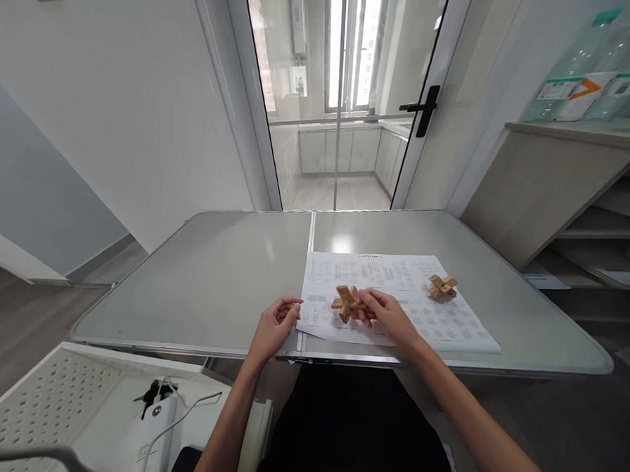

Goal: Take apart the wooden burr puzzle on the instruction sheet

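My right hand [388,314] grips a wooden interlocking burr puzzle [345,304] by its right side, over a printed sheet. Its light-brown bars cross and stick out in several directions, and dark marks show on some ends. My left hand [276,325] is beside the sheet's left edge, fingers curled in towards the thumb, with nothing visible in it and apart from the puzzle. Under the puzzle lies the white paper sheet [398,268], printed with rows of small diagrams. A second wooden burr puzzle [442,288] rests on the sheet's right part.
The grey folding table [228,274] has a metal rim and a centre seam. At lower left, a white perforated basket [47,398] holds keys [153,396], a white charger [157,432] and a cable. A shelf [550,185] with plastic bottles [598,82] stands right; a glass door [340,160] is behind.
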Motion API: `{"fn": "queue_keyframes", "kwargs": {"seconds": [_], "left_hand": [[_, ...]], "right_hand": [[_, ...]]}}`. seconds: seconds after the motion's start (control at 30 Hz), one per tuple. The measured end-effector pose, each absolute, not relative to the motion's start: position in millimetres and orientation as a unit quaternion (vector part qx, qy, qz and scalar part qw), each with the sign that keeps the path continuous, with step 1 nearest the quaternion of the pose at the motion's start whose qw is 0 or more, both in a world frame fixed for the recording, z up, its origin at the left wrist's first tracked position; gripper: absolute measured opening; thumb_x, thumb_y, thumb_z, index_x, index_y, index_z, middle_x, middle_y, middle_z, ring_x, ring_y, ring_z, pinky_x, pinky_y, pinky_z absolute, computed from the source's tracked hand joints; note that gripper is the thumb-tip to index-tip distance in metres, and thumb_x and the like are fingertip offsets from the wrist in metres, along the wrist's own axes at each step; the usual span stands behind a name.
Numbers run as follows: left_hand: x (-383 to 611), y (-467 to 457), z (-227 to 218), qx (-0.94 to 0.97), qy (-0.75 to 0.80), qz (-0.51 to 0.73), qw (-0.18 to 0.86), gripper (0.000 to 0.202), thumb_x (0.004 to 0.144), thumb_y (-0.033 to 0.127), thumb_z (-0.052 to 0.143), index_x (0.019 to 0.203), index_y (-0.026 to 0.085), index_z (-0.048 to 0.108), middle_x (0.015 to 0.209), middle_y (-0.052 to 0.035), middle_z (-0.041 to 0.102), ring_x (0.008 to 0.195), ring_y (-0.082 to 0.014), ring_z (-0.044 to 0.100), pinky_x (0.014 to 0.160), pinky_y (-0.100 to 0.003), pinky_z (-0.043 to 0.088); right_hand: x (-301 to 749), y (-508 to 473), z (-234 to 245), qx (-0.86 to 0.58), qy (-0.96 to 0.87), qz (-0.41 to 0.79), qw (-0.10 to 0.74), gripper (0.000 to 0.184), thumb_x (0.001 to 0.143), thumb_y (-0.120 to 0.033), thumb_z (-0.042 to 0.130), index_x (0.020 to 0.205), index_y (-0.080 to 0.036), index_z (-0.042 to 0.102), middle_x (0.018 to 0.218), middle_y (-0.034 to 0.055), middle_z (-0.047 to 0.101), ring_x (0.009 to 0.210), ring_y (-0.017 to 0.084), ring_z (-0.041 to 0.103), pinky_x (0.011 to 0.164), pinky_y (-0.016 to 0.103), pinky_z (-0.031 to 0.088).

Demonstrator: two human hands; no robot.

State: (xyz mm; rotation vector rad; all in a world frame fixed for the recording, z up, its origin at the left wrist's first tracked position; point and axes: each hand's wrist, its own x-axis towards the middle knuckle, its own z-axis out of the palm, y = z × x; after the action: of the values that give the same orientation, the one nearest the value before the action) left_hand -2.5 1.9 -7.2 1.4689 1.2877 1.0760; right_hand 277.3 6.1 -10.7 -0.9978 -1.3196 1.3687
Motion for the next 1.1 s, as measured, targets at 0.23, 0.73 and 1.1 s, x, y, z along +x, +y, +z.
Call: {"fn": "queue_keyframes", "kwargs": {"seconds": [0.23,0.73,1.1], "left_hand": [[-1.7,2.1,-3.8,0.601,0.520,0.424,0.434,0.044,0.089,0.055,0.066,0.110,0.017,0.071,0.085,-0.0048,0.071,0.071,-0.0162,0.064,0.066,-0.026,0.048],[52.1,2.0,23.6,0.773,0.411,0.337,0.347,0.073,0.078,0.044,0.084,0.142,0.027,0.053,0.148,-0.0109,0.054,0.133,-0.0307,0.053,0.110,-0.045,0.045],[64.9,17.5,22.5,0.744,0.349,0.274,0.501,0.084,0.071,0.040,0.091,0.146,0.033,0.053,0.146,-0.0084,0.059,0.131,-0.0321,0.061,0.116,-0.051,0.047]], "right_hand": [[265.0,-6.7,-6.6,-0.386,-0.568,0.563,0.460,0.047,0.094,-0.067,0.059,0.083,-0.021,0.063,0.060,-0.0044,0.053,0.054,0.012,0.047,0.059,0.028,0.042],[269.6,-9.4,-20.7,-0.388,-0.530,0.587,0.474,0.044,0.094,-0.068,0.057,0.100,-0.024,0.054,0.058,-0.0108,0.035,0.047,0.010,0.031,0.046,0.024,0.028],[267.6,-8.7,-15.6,-0.406,-0.528,0.575,0.474,0.049,0.091,-0.070,0.057,0.102,-0.022,0.054,0.055,-0.0111,0.040,0.046,0.010,0.038,0.045,0.024,0.036]]}}
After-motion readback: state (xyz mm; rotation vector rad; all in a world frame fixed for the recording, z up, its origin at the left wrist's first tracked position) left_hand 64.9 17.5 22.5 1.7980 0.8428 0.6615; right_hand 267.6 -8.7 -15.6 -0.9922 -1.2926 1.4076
